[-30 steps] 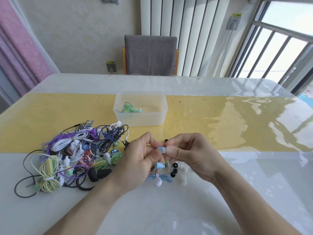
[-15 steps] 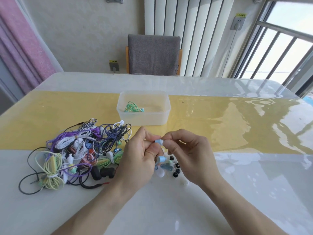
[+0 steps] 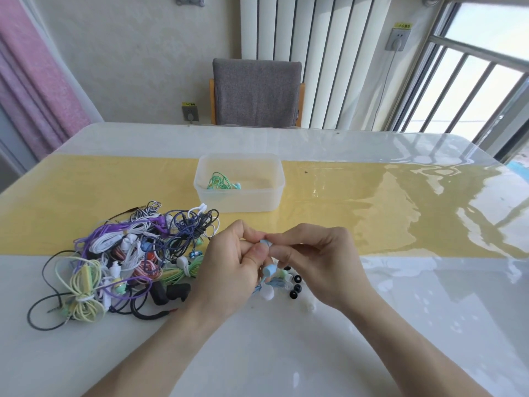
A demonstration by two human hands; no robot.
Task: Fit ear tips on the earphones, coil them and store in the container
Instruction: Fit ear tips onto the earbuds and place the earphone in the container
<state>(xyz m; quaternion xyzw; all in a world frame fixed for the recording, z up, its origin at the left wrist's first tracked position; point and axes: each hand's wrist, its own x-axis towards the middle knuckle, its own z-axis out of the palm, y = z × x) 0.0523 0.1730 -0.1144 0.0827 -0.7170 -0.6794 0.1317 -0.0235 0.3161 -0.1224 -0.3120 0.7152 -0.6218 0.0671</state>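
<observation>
Head view, hands: the left hand (image 3: 229, 270) and right hand (image 3: 320, 262) meet just above the table (image 3: 372, 325), fingertips curled together on a small light-blue earbud (image 3: 264, 242).
Grip: both hands pinch tightly round that bud; whether an ear tip sits between the right fingers I cannot tell, the fingers cover it.
Second bud: another light-blue earbud (image 3: 269, 270) hangs just below the hands, its thin cable lying on the table beneath.
Loose ear tips: black ear tips (image 3: 294, 287) lie just beside the right hand, with a white piece (image 3: 267, 293) near them.
Container: the clear container (image 3: 240, 184) stands beyond the hands on the yellow runner (image 3: 86, 202), a coiled green pair (image 3: 221, 181) already inside.
Waiting pile: a tangle of earphones (image 3: 128, 259) lies to the left of the hands.
Risk, tip: it looks tiny and springy; pushed on crooked, it could pop free and skip across the glossy table.
Risk, scatter: the right wrist hovers near the loose tips and could sweep them off.
Risk, cable: the dangling bud could snag the pile when coiling begins.
Writing: a yellow sticker above the wall socket (image 3: 396, 40) and another by the lower socket (image 3: 189, 111) carry small characters, too small to read.
Brands: none visible.
</observation>
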